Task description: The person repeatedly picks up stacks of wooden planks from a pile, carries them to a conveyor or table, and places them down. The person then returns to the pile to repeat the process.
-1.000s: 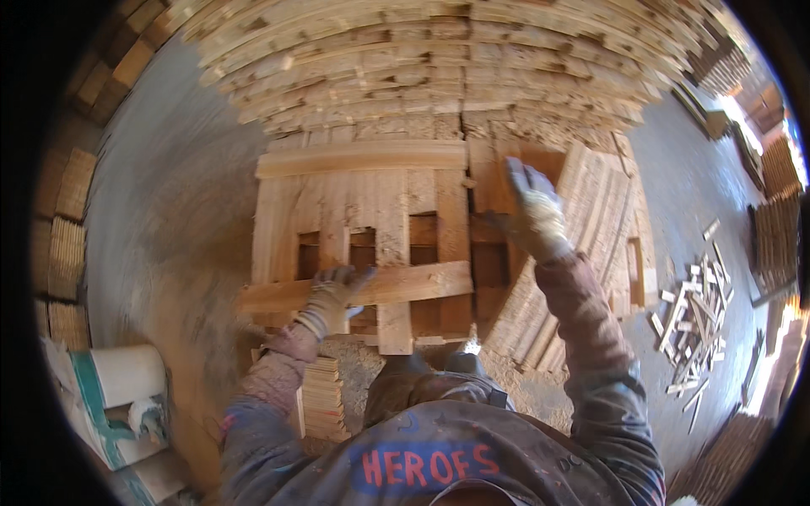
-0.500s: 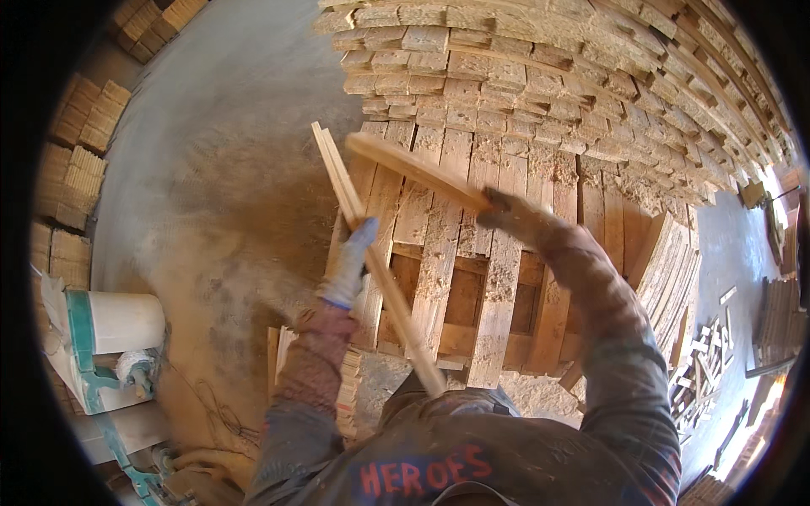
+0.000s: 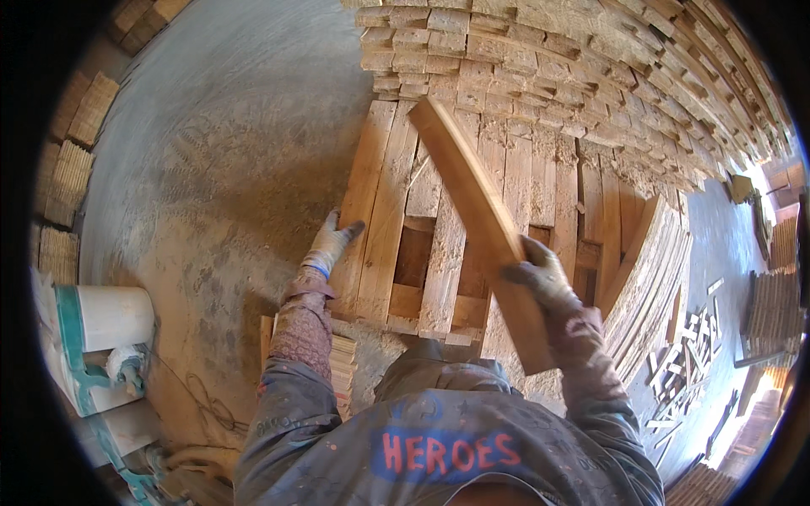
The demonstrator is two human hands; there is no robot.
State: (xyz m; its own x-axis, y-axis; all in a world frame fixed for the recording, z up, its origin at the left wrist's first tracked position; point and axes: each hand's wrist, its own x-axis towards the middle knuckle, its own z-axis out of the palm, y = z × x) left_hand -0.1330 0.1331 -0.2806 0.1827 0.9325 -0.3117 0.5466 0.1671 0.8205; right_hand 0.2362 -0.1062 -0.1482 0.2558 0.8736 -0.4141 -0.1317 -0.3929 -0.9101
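Gripping plank toward lower end with gloved right hand; slanting up-left over slatted deck. Placed at outer edge of leftmost board, fingers spread: gloved left hand. Beyond deck, in tiers: timber stack. At right, lying aslant: bundle of boards; farther right, scattered on floor: pale offcuts. Lower left: white-and-teal equipment, cord looped nearby.

wht/grn mach. L | wood stks far L | scrap pile on flr R
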